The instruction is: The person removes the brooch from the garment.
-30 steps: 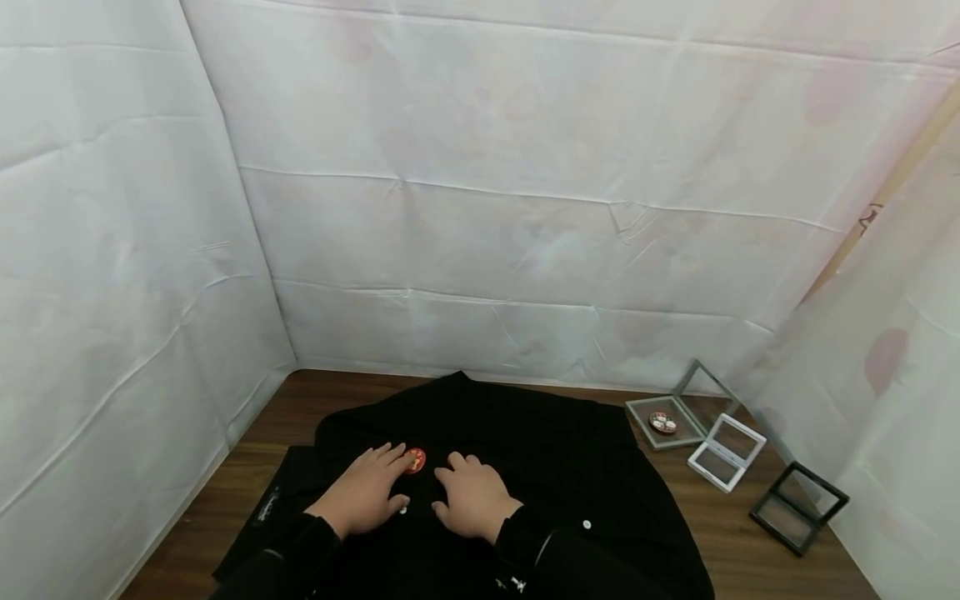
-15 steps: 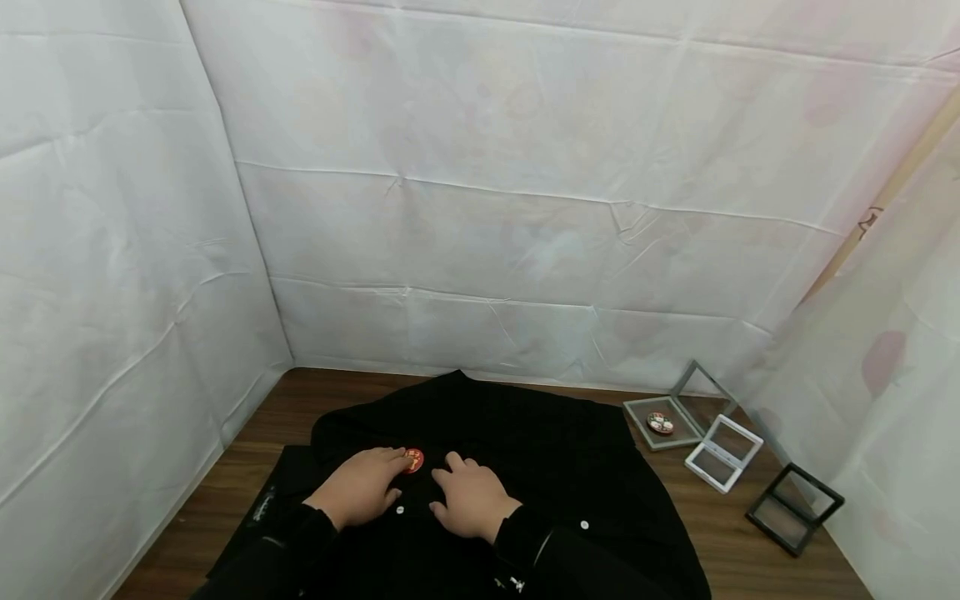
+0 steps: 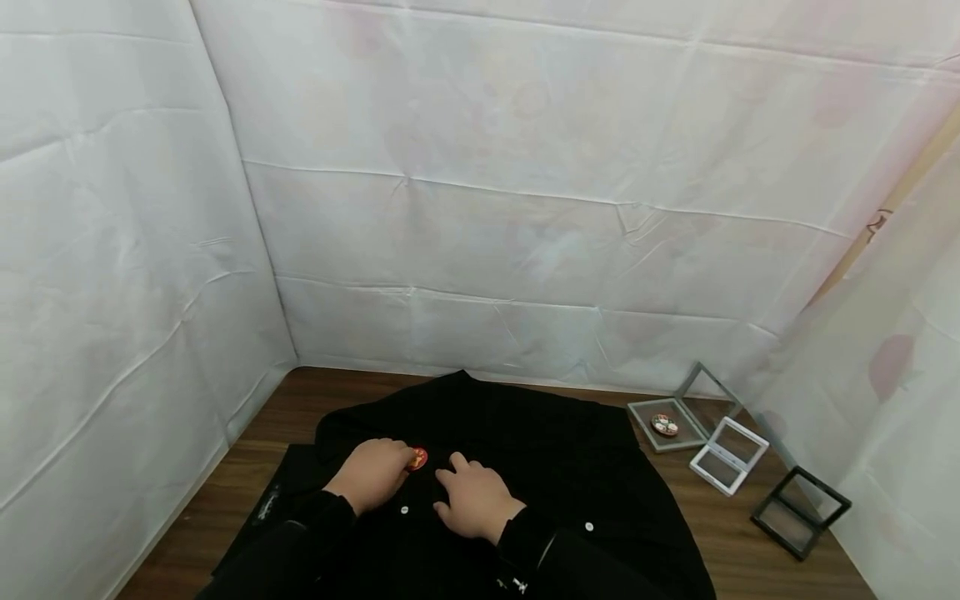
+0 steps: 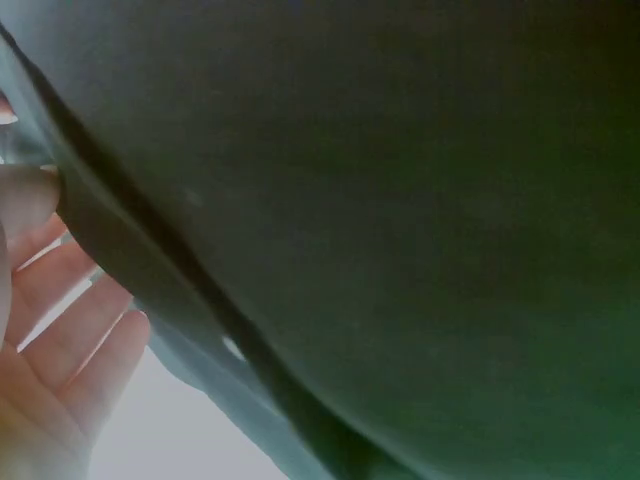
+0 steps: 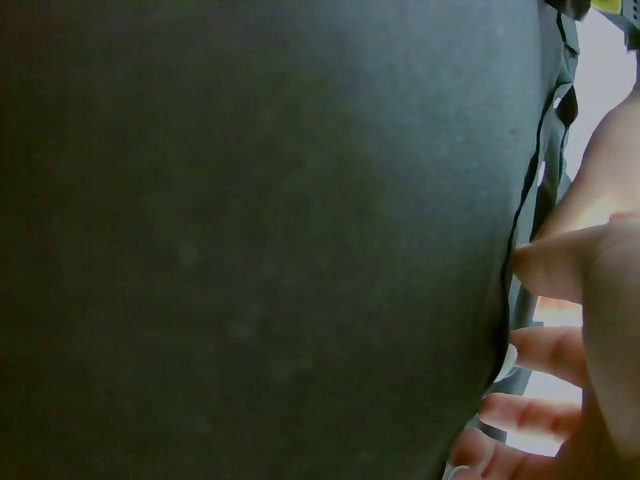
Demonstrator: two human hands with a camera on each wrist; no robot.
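A black shirt [image 3: 540,433] with white buttons lies spread on the table. On its upper left part sits a round red badge [image 3: 418,458]. At the badge's left edge, my left hand [image 3: 371,473] has its thumb and fingertips drawn in and pinches it; the fingers cover part of the badge. My right hand [image 3: 474,498] rests on the shirt just right of the badge, fingers loosely bent and holding nothing. Dark cloth [image 4: 380,220] fills most of the left wrist view, hiding the fingertips' contact. Similar cloth [image 5: 260,240] takes up most of the right wrist view.
At the right of the wooden table [image 3: 738,550], a grey-framed clear case [image 3: 678,447] stands opened with another round badge [image 3: 663,425] inside. Opened white [image 3: 723,450] and black [image 3: 776,543] cases stand nearer. White sheeting [image 3: 480,250] encloses the back and sides.
My left hand's fingers and thumb have drawn together at the badge's edge, from spread flat beside it. The right hand stays in nearly the same place.
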